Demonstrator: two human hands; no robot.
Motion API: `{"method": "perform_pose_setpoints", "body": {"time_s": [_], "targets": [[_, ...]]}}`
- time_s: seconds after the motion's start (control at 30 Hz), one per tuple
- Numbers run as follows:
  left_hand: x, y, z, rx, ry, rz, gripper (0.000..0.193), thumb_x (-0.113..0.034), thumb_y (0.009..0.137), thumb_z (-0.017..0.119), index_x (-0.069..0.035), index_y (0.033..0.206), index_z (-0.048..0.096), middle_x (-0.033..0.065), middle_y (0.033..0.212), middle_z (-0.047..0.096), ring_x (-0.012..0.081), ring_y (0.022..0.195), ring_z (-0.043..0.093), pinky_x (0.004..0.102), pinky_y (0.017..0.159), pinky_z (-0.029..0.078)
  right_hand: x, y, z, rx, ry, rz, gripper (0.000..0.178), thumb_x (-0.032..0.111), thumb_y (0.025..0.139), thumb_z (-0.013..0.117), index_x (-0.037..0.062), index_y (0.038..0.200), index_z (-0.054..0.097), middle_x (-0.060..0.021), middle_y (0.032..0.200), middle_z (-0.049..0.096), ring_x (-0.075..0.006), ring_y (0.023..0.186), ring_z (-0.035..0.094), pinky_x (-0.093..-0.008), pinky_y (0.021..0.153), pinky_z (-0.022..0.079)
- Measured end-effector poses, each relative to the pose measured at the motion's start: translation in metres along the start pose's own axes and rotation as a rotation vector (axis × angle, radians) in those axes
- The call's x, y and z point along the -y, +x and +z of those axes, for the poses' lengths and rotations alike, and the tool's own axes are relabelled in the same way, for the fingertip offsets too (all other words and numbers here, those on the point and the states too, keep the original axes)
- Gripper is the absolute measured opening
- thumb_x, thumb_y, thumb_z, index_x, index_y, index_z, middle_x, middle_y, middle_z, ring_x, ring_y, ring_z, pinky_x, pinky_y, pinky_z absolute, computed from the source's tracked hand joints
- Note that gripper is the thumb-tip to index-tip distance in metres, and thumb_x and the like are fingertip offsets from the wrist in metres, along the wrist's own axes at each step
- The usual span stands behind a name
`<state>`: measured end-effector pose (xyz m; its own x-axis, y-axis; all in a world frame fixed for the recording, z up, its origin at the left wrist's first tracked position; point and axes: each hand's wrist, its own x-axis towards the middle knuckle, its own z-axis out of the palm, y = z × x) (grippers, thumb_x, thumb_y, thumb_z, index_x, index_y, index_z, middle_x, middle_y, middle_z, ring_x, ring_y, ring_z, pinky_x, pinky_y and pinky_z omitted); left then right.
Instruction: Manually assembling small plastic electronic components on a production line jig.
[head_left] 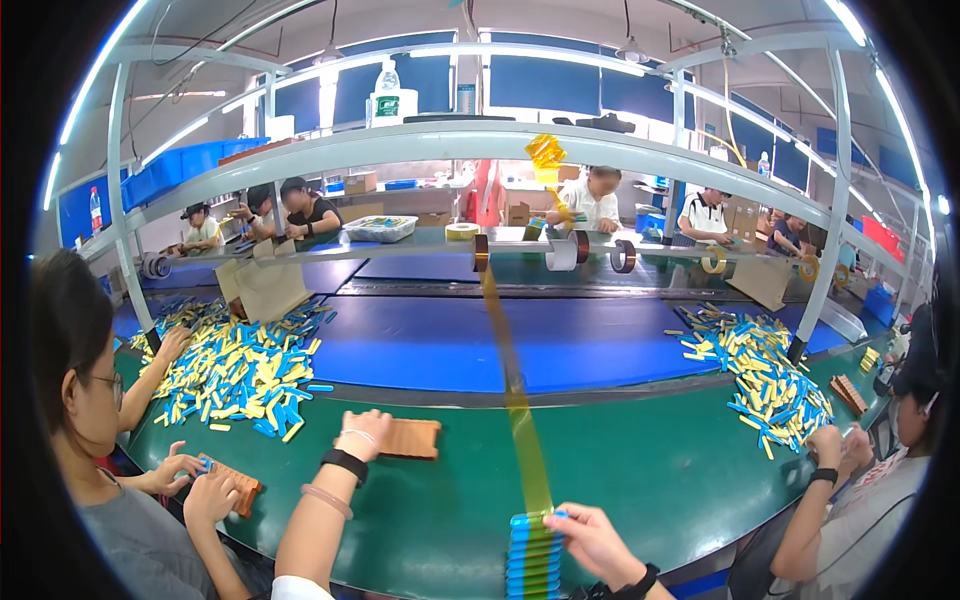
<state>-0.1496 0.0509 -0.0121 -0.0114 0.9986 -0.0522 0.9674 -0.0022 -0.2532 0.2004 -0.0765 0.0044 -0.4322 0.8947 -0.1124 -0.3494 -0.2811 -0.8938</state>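
My left hand (366, 432) grips the left end of an orange-brown grooved block (410, 440) on the green table; its fingertips are partly hidden. At the front edge, my right hand (592, 542) pinches the top of a row of slim blue sticks (519, 562) laid side by side. Down the middle of that row runs a strip of amber see-through tape (516, 415). It stretches up, taut, to a tape roll (480, 254) on the overhead bar. Whether my right fingers press the tape or only the top stick, I cannot tell.
Heaps of loose blue and yellow sticks lie left (240, 372) and right (765, 375). At left, a co-worker handles another grooved block (240, 490); another person works at right. Beyond the green table (440, 500) lies a blue surface (420, 340). More tape rolls (567, 250) hang overhead.
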Motion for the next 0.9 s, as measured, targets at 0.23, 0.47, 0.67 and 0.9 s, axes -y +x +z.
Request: {"method": "perform_pose_setpoints", "body": {"time_s": [0.23, 0.47, 0.67, 0.9], "targets": [[0.046, 0.015, 0.020, -0.004, -0.057, -0.171, 0.036, -0.009, 0.079, 0.049, -0.015, 0.115, 0.044, 0.0059, 0.115, 0.049, 0.0197, 0.108, 0.047, 0.0433, 0.086, 0.037, -0.035, -0.055, 0.013, -0.104, -0.122, -0.037, 0.008, 0.009, 0.082, 0.055, 0.0042, 0.076, 0.056, 0.0019, 0.071, 0.055, -0.0048, 0.066, 0.049, -0.0189, 0.060, 0.038], [-0.019, -0.013, 0.018, -0.499, -0.167, -0.096, 0.040, -0.011, 0.076, 0.054, -0.003, 0.113, 0.044, 0.0151, 0.122, 0.040, 0.0246, 0.110, 0.043, 0.0417, 0.084, 0.040, -0.056, -0.039, -0.013, -0.121, -0.153, 0.044, 0.011, 0.010, 0.081, 0.057, 0.0003, 0.084, 0.058, -0.0008, 0.076, 0.057, -0.0061, 0.071, 0.050, -0.0198, 0.062, 0.040], [-0.122, -0.119, -0.032, 0.365, -1.645, 0.222, 0.033, -0.028, 0.084, 0.053, 0.002, 0.100, 0.051, 0.0117, 0.090, 0.058, 0.0150, 0.083, 0.056, 0.0262, 0.071, 0.046, -0.051, -0.029, -0.006, -0.102, -0.160, 0.000, 0.015, 0.013, 0.085, 0.053, -0.0013, 0.085, 0.057, 0.0008, 0.075, 0.055, -0.0032, 0.068, 0.048, -0.0172, 0.059, 0.038], [-0.176, -0.183, -0.028, 0.257, -1.800, 0.188, 0.024, -0.018, 0.084, 0.054, 0.002, 0.095, 0.048, 0.0067, 0.088, 0.056, 0.0102, 0.082, 0.053, 0.0227, 0.071, 0.043, -0.054, -0.029, -0.001, -0.133, -0.253, -0.109, 0.021, 0.019, 0.089, 0.045, 0.0020, 0.082, 0.055, 0.0059, 0.066, 0.044, -0.0013, 0.057, 0.036, -0.0161, 0.049, 0.028]]}}
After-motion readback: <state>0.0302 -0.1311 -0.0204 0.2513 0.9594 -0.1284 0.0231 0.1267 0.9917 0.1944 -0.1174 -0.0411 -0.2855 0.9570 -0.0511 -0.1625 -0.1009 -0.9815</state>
